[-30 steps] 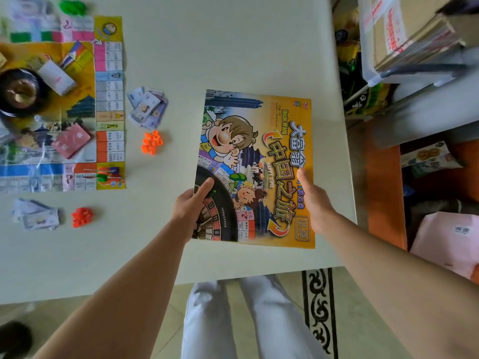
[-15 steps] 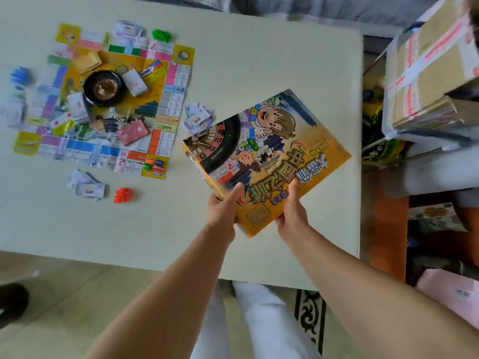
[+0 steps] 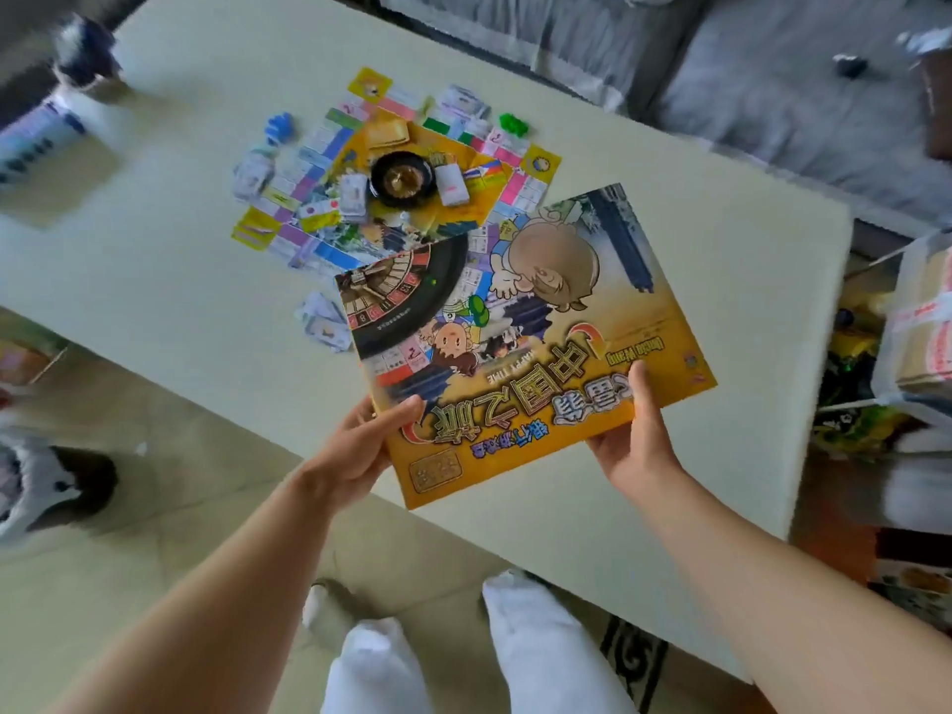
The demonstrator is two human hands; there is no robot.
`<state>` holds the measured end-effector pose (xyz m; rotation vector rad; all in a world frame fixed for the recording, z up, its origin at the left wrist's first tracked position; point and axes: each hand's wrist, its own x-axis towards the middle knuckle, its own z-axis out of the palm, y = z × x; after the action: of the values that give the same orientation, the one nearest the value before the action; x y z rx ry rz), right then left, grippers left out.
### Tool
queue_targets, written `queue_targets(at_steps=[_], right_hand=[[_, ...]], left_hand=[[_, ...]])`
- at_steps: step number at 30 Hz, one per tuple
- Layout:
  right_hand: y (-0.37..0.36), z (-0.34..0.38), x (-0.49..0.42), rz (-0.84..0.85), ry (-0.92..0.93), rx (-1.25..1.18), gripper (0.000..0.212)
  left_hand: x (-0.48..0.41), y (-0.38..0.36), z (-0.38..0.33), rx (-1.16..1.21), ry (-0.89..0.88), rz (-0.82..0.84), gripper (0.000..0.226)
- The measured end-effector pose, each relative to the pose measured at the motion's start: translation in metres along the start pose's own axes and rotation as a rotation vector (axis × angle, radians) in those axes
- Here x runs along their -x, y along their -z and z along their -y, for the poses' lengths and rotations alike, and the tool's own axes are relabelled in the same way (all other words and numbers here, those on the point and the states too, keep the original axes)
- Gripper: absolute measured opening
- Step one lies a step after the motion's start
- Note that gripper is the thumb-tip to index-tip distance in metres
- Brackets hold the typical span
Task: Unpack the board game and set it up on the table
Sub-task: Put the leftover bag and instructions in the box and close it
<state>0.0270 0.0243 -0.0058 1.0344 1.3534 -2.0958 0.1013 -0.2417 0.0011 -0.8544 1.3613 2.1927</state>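
The pale table carries the unfolded game board toward its far edge, with a black roulette wheel on it. Left hand and right hand each grip the yellow game box over the table's near edge. The box's inside is hidden.

Taped boxes stand well right of the right hand, and a patterned rug lies below it. Far beyond it, a grey sofa bears a small dark object.
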Motion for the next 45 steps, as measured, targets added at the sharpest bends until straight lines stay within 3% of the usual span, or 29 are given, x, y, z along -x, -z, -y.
queue_targets(at_steps=[3,9,12,14,17,18,22,25,28,31,38,45], right_hand=[[-0.040,-0.030,0.010,-0.004,-0.027,0.025,0.045],[-0.160,-0.118,0.043,0.020,-0.078,0.053,0.050],[-0.223,-0.166,0.066,0.072,-0.107,0.073,0.049],[-0.259,-0.191,0.078,0.095,-0.113,0.097,0.049],[-0.318,-0.230,0.098,0.153,-0.131,0.148,0.046],[-0.334,-0.241,0.101,0.167,-0.132,0.171,0.045],[-0.398,-0.283,0.111,0.238,-0.137,0.267,0.039],[-0.448,-0.315,0.116,0.306,-0.165,0.323,0.032],[-0.496,-0.338,0.111,0.403,-0.192,0.386,0.044],[-0.540,-0.347,0.103,0.539,-0.233,0.436,0.037],[-0.646,-0.356,0.085,0.769,-0.252,0.885,0.015],[-0.771,-0.396,0.085,0.913,-0.230,0.780,0.014]], left_hand=[[0.021,0.049,0.001,0.063,-0.010,-0.074,0.043],[0.085,0.155,0.008,0.301,-0.080,-0.207,0.086],[0.122,0.219,0.014,0.441,-0.099,-0.265,0.093],[0.141,0.251,0.011,0.580,-0.152,-0.312,0.081],[0.160,0.298,0.000,0.840,-0.290,-0.453,0.032],[0.163,0.308,-0.005,0.910,-0.338,-0.499,0.025],[0.167,0.343,-0.013,1.135,-0.437,-0.597,0.029],[0.160,0.360,-0.028,1.124,-0.341,-0.566,0.009],[0.146,0.390,-0.052,1.176,-0.346,-0.640,0.008],[0.138,0.432,-0.074,1.155,-0.423,-0.697,0.009],[0.133,0.523,-0.132,1.198,-0.510,-0.824,0.009],[0.135,0.617,-0.193,1.227,-0.604,-0.890,0.009]])
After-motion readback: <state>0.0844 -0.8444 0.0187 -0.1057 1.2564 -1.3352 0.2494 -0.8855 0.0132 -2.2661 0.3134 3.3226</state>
